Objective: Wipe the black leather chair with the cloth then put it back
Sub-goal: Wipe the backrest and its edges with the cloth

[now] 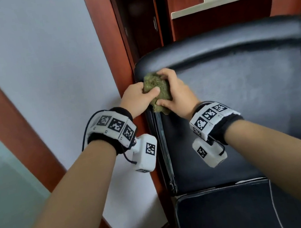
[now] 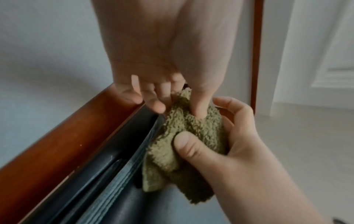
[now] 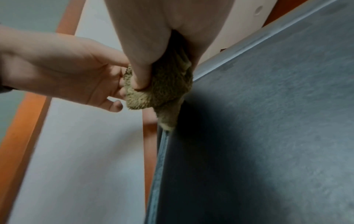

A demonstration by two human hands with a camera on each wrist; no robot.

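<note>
While both my hands hold the cloth [image 1: 154, 91], it sits bunched at the top left corner of the chair [image 1: 242, 98] back, about ten o'clock on that back as I look down at it. My left hand [image 1: 136, 98] comes at it from nine o'clock. My thumb is pressed into the fuzzy green top and my fingers are curled behind it. My right hand [image 1: 174, 91] comes from three o'clock and wraps round the other side, thumb low and fingers over the top. So both hands are closed on the cloth, and neither is nearer than the other.

From my head, the bundle is longer from twelve to six than it is wide. A loose end hangs down toward six, along the side seam of the chair back. I think the wide black back, off toward three and four o'clock, is where the wiping must go, so my right hand looks best set to drag the cloth that way.

Only the left wrist view shows my left thumb [image 2: 199, 104] sunk in the cloth [image 2: 184, 136] and the brown wood [image 2: 57, 144] just beside the chair's edge. Only the right wrist view shows the cloth's tail [image 3: 168, 122] touching the leather [image 3: 268, 121], and the dull grey film on it.
</note>
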